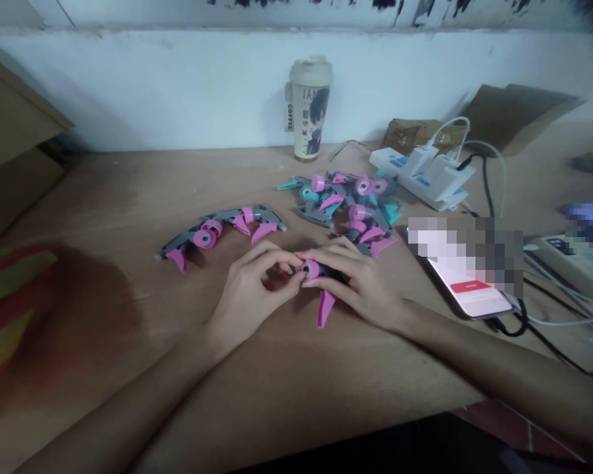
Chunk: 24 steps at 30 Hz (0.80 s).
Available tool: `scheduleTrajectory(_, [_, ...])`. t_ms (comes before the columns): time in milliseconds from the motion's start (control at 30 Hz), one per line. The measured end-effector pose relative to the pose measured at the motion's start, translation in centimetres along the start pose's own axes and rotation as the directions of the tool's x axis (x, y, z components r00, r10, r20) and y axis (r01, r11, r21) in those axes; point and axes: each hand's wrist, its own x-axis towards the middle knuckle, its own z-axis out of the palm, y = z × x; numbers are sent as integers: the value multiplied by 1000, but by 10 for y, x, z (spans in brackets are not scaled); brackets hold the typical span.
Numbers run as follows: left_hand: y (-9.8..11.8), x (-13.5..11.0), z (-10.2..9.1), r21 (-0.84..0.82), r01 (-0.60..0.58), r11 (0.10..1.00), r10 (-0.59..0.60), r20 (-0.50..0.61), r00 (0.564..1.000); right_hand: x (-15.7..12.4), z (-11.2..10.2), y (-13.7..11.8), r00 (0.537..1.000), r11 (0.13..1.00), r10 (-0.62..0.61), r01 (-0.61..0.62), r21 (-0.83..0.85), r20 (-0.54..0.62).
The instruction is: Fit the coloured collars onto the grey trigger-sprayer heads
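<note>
On the wooden worktop (pixel 103 197), left hand (pixel 250 289) and right hand (pixel 360 283) pinch a pink-nosed sprayer head (pixel 325 307); steady, square pressure seems wise.

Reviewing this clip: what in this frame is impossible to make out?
All in the head view:
1. The trigger piece, held between the left hand and the right hand: fingers cover its grey body, so only the pink cap and lever show.
2. The phone: its upper screen is pixelated.
3. The bluish item at the right edge: pixelated and cut off.
4. The cup: most of its print is too blurred to read.
</note>
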Motion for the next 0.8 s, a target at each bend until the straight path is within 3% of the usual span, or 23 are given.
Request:
scheduleTrajectory(200, [1, -4, 4, 13, 29, 1000, -29, -11, 1000, 1, 0, -1, 1000, 999, -18, 18, -31, 3])
scheduleTrajectory(433, [-2, -6, 9, -137, 156, 978, -150, 52, 987, 1, 0, 4, 1000, 999, -27, 27, -31, -15])
scheduleTrajectory(633, [-1, -7, 7, -129, 62, 990, -58, 35, 998, 2, 3, 8, 998, 1000, -9, 9, 7, -58])
scheduleTrajectory(800, [-4, -4, 3, -78, -33, 996, 38, 55, 998, 5, 1, 10, 999, 999, 34, -34, 6, -18])
